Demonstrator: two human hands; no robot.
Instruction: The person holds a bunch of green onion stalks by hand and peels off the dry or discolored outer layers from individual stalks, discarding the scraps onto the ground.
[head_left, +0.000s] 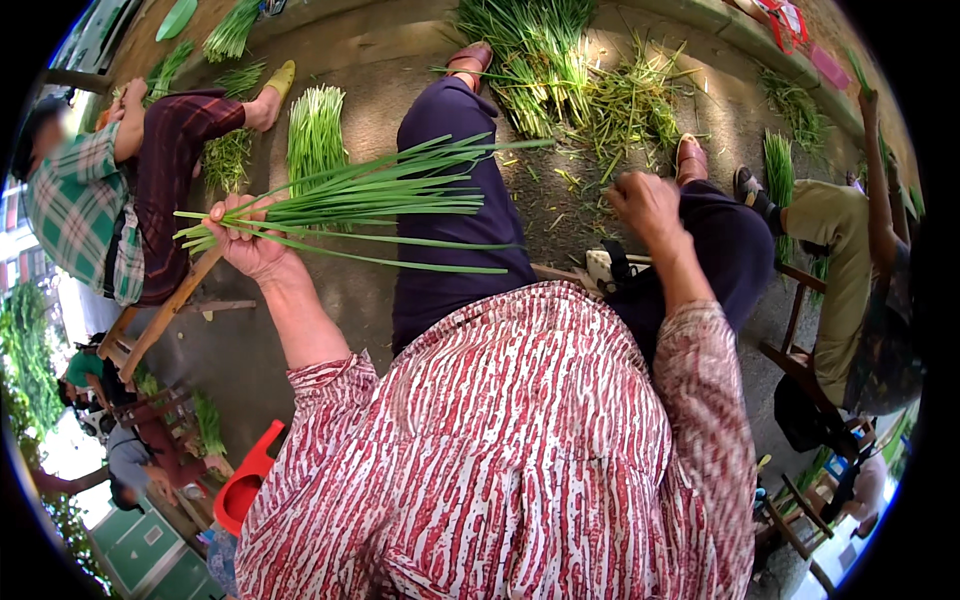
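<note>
My left hand (250, 240) is closed round the pale ends of a bunch of green chives (400, 190). Their long leaves fan out to the right, across my left thigh. My right hand (648, 208) is curled closed above my right knee, apart from the bunch. What it holds, if anything, I cannot make out. Beyond my left hand, a neat stack of chives (316, 135) lies on the ground. Between my feet spreads a big heap of chives (540, 60), with a pile of yellowish trimmings (635, 105) at its right side.
A person in a checked shirt (85, 185) sits at the left beside a wooden stool (170, 310). Another person in khaki trousers (835, 260) sits at the right, near more chives (779, 170). A red plastic seat (247, 478) stands behind my left elbow. A kerb (330, 30) runs along the far side.
</note>
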